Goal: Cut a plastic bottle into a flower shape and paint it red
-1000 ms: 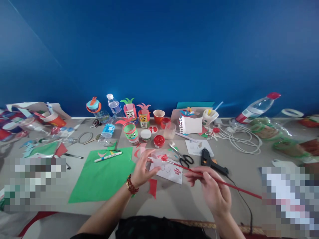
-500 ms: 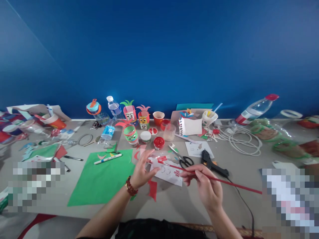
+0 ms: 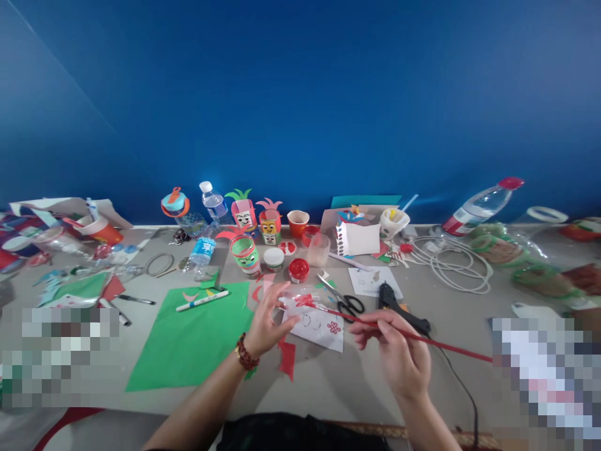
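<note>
My right hand (image 3: 402,354) is closed around a long red paintbrush (image 3: 451,346), its tip pointing left. The bristles touch a clear plastic bottle piece (image 3: 297,294) that carries red paint. My left hand (image 3: 267,321), a beaded bracelet at its wrist, grips the left end of this piece between thumb and fingers. Below lies a white sheet (image 3: 323,339) with a red knot drawing. An opened jar of red paint (image 3: 299,270) stands just behind, beside a white-lidded jar (image 3: 273,259). Black-handled scissors (image 3: 351,307) lie to the right of the plastic piece.
A glue gun (image 3: 402,313) and its cord lie near my right hand. Green paper (image 3: 188,344) with a marker (image 3: 201,300) on it spreads at left. Decorated cups (image 3: 245,255), bottles (image 3: 483,210) and a coiled white cable (image 3: 462,266) line the back.
My right hand has shifted slightly right with the paintbrush, and the tip moved along the plastic piece. More red paint shows on it. My left hand stays nearly still.
</note>
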Demonstrator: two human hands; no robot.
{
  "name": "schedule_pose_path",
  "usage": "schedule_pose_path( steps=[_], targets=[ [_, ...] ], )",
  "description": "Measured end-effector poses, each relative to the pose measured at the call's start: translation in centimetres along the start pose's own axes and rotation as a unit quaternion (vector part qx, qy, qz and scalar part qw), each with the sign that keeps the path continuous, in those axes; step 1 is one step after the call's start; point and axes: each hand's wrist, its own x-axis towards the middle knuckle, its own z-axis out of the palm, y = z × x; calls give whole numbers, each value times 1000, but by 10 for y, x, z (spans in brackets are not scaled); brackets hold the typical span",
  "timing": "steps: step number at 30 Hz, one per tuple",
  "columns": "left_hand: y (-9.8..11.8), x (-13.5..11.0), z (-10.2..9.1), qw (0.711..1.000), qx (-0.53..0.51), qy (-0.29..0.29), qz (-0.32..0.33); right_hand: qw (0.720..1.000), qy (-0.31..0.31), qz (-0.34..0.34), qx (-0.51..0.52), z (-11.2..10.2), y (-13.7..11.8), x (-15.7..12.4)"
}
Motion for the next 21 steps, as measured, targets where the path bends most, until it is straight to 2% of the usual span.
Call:
schedule_pose_path(
  steps=[6, 14, 21],
  targets=[
    [2, 1, 0, 1000, 25, -5, 8, 999, -28, 15, 5, 12, -3, 2],
    [1, 1, 0, 1000, 17, 0, 17, 1000, 13, 9, -16, -1, -3, 4],
    [3, 0, 2, 1000, 23, -6, 15, 999, -27, 20, -4, 11, -2, 3]
  ],
)
